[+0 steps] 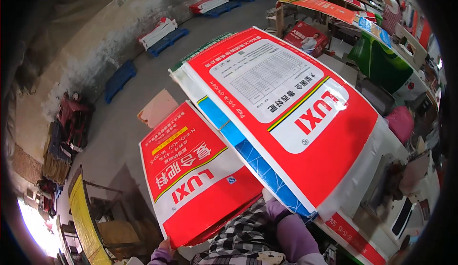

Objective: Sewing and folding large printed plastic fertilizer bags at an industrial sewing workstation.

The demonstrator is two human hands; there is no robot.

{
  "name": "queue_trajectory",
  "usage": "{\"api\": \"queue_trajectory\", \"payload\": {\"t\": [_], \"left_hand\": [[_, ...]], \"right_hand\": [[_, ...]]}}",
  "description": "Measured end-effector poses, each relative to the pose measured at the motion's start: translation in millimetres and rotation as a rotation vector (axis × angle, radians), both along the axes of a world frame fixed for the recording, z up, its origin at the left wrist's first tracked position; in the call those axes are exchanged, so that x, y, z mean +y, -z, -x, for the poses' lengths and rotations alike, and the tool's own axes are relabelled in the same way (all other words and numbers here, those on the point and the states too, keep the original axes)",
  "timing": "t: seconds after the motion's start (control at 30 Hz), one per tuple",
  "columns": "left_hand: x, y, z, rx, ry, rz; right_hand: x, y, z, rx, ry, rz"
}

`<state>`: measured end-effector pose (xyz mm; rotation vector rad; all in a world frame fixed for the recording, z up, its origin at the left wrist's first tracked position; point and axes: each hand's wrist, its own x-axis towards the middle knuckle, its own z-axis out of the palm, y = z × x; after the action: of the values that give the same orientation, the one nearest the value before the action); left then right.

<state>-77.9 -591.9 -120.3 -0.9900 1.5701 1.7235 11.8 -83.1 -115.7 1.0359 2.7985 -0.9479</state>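
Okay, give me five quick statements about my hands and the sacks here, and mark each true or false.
1. The left hand touches the near-left corner of a flat red-and-white printed sack. True.
2. That hand wears a blue rubber glove. False: it is bare.
3. A thick stack topped by a glossy red-and-white sack lies to its left. False: it lies to the right.
4. The right sleeve is bright yellow. False: it is a purple fabric sleeve.
5. A flat blue pallet on the floor bears a red-and-white pile. True.

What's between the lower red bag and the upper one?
In the head view, a blue patterned strip shows between the lower bag and upper bag.
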Motion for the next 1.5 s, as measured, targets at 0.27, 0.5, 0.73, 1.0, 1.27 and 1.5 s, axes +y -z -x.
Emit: {"api": "queue_trajectory", "payload": {"t": [0.27, 0.5, 0.73, 1.0, 1.27, 1.5], "left_hand": [[186, -66, 99, 1.225, 1.369, 0.783], [573, -163, -155, 2.011, 1.708, 0.085], [639, -81, -97, 0.908, 1.890, -0.185], [627, -113, -148, 1.706, 1.992, 0.110], [618, -102, -120, 1.145, 1.784, -0.319], [613, -130, -117, 1.189, 1.574, -0.379]], "right_hand": [[-3, -16, -21, 0.094, 0.273, 0.459], [-36, -26, -109, 0.672, -0.119, -0.108], [36, -140, -224, 0.551, 0.167, 0.187], [82, -156, -233, 0.915, 0.759, 0.008], [101, -109, -231, 0.791, 1.033, 0.154], [115, -125, -180, 0.647, 0.737, 0.074]]}}
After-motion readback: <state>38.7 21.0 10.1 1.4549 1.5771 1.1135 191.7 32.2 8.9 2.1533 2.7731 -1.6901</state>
